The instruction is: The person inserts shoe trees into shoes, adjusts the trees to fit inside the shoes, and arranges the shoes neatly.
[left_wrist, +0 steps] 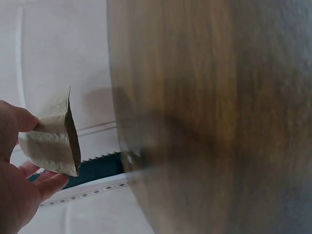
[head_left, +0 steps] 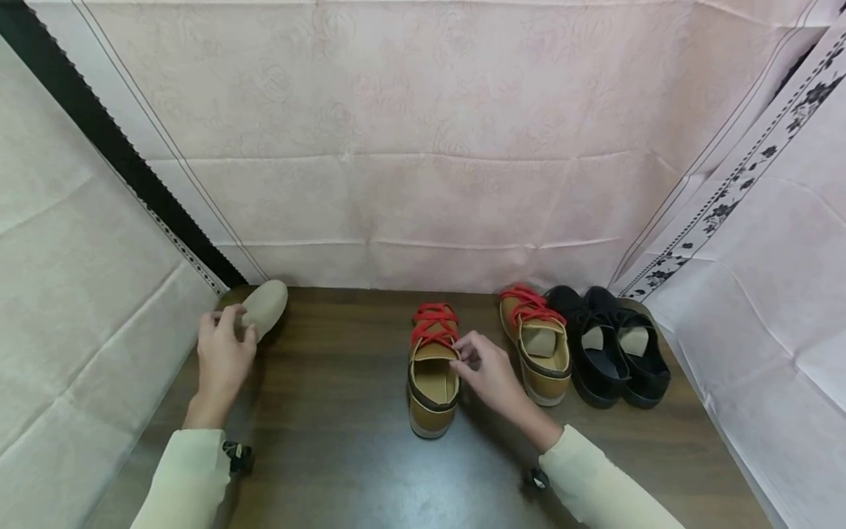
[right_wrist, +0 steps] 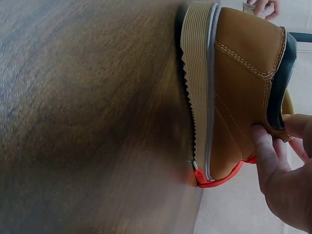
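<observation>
At the far left, my left hand point(head_left: 225, 349) holds a beige, cupped shoe insert point(head_left: 266, 305) off the table, near the wall. In the left wrist view, thumb and fingers pinch this insert point(left_wrist: 51, 139) from opposite sides, with its open edge facing away from the palm. My right hand point(head_left: 492, 375) pinches the collar edge of a tan shoe point(head_left: 431, 411) with red laces point(head_left: 434, 323). Upright on its sole point(right_wrist: 197, 87), the shoe has no insert showing in its opening. The right wrist view shows the thumb at the collar and fingers against the outer side.
To the right stands a matching tan shoe point(head_left: 546, 386) with a beige insert inside. Beside it are two black shoes point(head_left: 598, 389), each with a pale insert. Cloth-covered walls point(head_left: 423, 206) enclose the brown wooden table point(head_left: 330, 411) at the back and both sides.
</observation>
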`<state>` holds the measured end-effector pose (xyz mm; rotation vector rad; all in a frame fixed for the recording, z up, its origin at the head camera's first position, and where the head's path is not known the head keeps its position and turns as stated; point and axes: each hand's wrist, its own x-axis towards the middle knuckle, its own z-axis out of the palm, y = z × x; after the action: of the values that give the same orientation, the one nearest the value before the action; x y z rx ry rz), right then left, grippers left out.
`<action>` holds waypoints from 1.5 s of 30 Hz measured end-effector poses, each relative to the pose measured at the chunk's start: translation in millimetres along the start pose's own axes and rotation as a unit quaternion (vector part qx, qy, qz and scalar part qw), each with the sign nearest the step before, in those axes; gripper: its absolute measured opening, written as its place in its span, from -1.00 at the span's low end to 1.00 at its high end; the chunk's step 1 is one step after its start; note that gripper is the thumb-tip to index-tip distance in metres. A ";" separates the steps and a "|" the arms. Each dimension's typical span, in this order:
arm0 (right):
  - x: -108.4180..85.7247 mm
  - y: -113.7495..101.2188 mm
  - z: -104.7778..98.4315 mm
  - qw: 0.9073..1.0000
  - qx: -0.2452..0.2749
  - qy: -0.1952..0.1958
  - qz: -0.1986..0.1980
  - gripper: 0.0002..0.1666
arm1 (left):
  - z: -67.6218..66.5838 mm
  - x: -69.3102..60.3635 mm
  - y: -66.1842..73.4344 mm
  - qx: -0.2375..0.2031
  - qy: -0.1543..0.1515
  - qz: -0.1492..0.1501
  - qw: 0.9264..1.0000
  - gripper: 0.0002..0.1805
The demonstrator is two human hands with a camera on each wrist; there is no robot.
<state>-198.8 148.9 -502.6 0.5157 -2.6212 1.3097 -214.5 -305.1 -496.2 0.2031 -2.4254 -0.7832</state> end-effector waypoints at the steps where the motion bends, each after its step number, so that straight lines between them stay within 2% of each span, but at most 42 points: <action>1: 0.5 0.1 0.0 1.000 0.000 0.000 0.000 -0.70 | -0.5 -0.3 2.2 -0.003 0.006 0.006 1.000 -0.63; 5: 1.4 1.3 0.3 1.000 0.000 -0.002 0.002 -0.70 | -4.1 -2.2 12.8 -0.010 0.016 0.028 0.999 -0.64; 12: 1.5 1.5 -1.0 1.000 -0.003 -0.004 0.005 -0.70 | -6.5 -9.0 28.9 -0.012 -0.001 0.068 0.998 -0.64; 21: 0.0 3.5 0.3 1.000 0.000 0.006 -0.010 -0.67 | -7.5 -20.9 49.0 -0.008 -0.002 0.134 0.991 -0.64; 25: -0.7 3.6 0.4 1.000 0.002 0.006 -0.010 -0.66 | -9.3 -23.6 56.9 -0.008 0.000 0.153 0.988 -0.63; 35: -1.9 2.2 -0.2 1.000 -0.002 0.000 0.000 -0.69 | -17.1 -28.3 80.6 0.003 -0.049 0.173 0.984 -0.65; 45: -0.4 -0.6 -1.4 1.000 0.003 0.005 -0.017 -0.69 | -26.4 -34.5 104.0 -0.007 -0.081 0.216 0.973 -0.63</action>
<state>-198.2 149.7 -501.4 0.5489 -2.5897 1.3060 -167.9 -222.5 -435.3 -0.3980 -2.4817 -0.6347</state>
